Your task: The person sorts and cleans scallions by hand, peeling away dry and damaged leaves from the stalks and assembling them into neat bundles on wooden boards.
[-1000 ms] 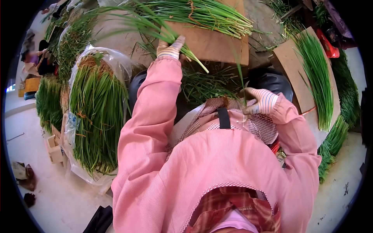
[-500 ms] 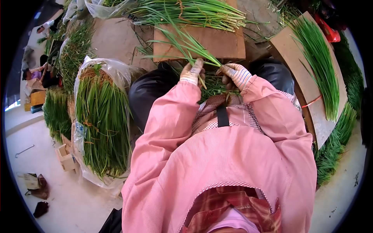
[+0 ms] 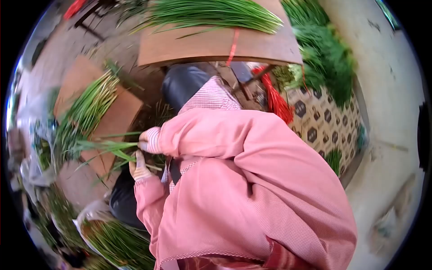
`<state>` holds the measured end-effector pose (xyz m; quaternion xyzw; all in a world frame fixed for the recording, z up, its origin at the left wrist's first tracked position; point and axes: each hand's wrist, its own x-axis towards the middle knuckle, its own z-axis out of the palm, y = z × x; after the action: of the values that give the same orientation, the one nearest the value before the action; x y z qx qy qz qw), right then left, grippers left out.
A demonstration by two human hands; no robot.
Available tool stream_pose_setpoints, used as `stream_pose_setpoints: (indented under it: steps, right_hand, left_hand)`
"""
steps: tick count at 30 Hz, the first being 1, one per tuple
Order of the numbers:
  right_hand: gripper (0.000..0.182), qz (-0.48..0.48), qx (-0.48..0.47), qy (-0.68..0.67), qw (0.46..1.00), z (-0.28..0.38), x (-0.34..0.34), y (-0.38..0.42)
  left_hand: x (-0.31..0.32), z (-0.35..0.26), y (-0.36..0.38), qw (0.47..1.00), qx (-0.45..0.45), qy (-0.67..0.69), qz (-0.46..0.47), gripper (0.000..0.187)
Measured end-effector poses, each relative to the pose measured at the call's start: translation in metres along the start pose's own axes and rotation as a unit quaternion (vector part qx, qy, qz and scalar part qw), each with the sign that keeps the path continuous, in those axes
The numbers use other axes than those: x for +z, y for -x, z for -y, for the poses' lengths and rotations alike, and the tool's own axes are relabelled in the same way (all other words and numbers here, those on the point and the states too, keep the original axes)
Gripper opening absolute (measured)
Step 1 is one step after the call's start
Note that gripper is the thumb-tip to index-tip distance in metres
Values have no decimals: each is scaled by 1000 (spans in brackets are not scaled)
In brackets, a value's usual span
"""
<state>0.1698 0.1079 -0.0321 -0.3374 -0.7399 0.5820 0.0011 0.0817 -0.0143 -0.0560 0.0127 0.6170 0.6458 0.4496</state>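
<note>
A small bunch of garlic chives is held at the left, its leaf ends fanning out leftward. My right hand, in a pale glove under a striped cuff, pinches the bunch near its stalk ends. Just below, my left hand is gloved too, its fingers closed on a few stalks that poke out to the right. Beyond my hands, a loose pile of garlic chives lies on a brown board. The fingertips are partly hidden.
A low brown table ahead bears a neat chive bundle; red twine hangs beside it. Green heaps lie at right near a patterned sheet. A plastic-lined chive pile stands lower left.
My view has swung to the right, so the hands and the board now appear at the left. The table with the neat bundle has come to the top middle. Both hands still hold chives.
</note>
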Motion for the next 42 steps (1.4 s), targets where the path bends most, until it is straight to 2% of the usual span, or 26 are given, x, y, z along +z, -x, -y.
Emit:
stream_pose_setpoints:
  steps: [1, 5, 7, 9, 13, 15, 16, 19, 20, 21, 22, 23, 24, 25, 26, 28, 30, 33, 34, 35, 37, 38, 39, 40, 41, 42]
  right_hand:
    - [32, -2, -4, -28, 1000, -9, 0, 3]
    - [28, 23, 31, -130, 991, -19, -3, -4]
    - [24, -16, 57, -275, 960, -18, -4, -2]
    - [20, -92, -8, -410, 908, -16, -3, -12]
    - [26, -190, -105, -472, 854, 1, -44, -12]
    - [23, -212, -112, -491, 838, 18, -67, -1]
    - [18, -243, -89, -445, 858, 26, -76, 8]
    - [21, -235, -133, -344, 899, 25, -58, 0]
    - [25, -205, -73, -147, 965, 25, -47, -3]
    - [26, -235, -97, -105, 962, 24, -26, 4]
    - [27, -161, -97, -69, 980, 28, -22, 24]
    - [28, -115, -131, -35, 984, 21, -12, 28]
    - [29, -46, -111, 19, 993, 26, -16, 42]
    - [29, -68, -103, 1, 992, 17, 2, 36]
    - [28, -72, -95, 19, 993, 12, 11, 36]
    - [26, -80, -77, -3, 994, 2, 26, 27]
    - [22, -13, -138, -39, 990, -1, 20, 22]
    - [19, 84, -179, -277, 940, 2, 36, 22]
    - [19, 93, -186, -149, 967, 15, 31, 31]
    - [18, 100, -217, -180, 954, 11, 37, 27]
    - [19, 186, -131, -108, 968, 30, 16, 23]
    - [18, 216, -165, -7, 962, 37, 4, 18]
    - [17, 244, -200, 93, 944, 43, -10, 9]
    - [16, 259, -229, 157, 925, 45, -27, -2]
    - [15, 203, -287, 218, 911, 44, -41, -16]
    - [14, 77, -372, 169, 909, 26, -44, -41]
  left_hand:
    - [8, -1, 1, 999, -39, -14, -1, 15]
    - [46, -12, 35, 985, 28, -162, -48, 18]
    - [45, -11, 38, 986, 27, -162, -28, 17]
    - [35, -5, 33, 983, 50, -179, -8, 16]
    - [36, -19, 47, 981, 62, -58, -173, 25]
    - [-17, -17, 12, 979, -4, 42, -200, 30]
    - [9, -33, 30, 952, -25, -5, -305, 34]
    - [8, -43, 21, 967, 18, -45, -249, 35]
    - [11, -37, 18, 980, 50, -17, -193, 34]
    - [16, -34, 13, 998, 25, 28, -45, 38]
    - [24, -31, 9, 992, 1, 71, 101, 42]
    - [54, -33, 26, 995, -19, 87, 50, 47]
    - [45, -28, 17, 979, -121, 123, 109, 51]
    - [32, -10, 5, 969, -137, 166, 119, 55]
    - [4, 16, -34, 980, -144, 111, 81, 65]
    - [-5, 49, -63, 985, 63, 160, 11, 52]
    - [41, 6, 18, 962, 189, 194, 45, 52]
    - [31, -31, 33, 979, 142, 122, 77, 59]
    - [24, -39, 25, 978, 123, 146, 80, 60]
    - [18, -47, 20, 980, 112, 142, 88, 59]
    - [8, -65, 2, 974, 149, 149, 83, 57]
    - [-30, -59, -38, 968, 127, 181, 114, 52]
    - [-64, -58, -76, 975, 198, 80, -65, 45]
    - [-28, -105, -32, 961, 260, 77, -59, 39]
    - [10, -153, 13, 942, 322, 76, -52, 33]
    - [-3, -160, -1, 949, 297, 75, -74, 30]
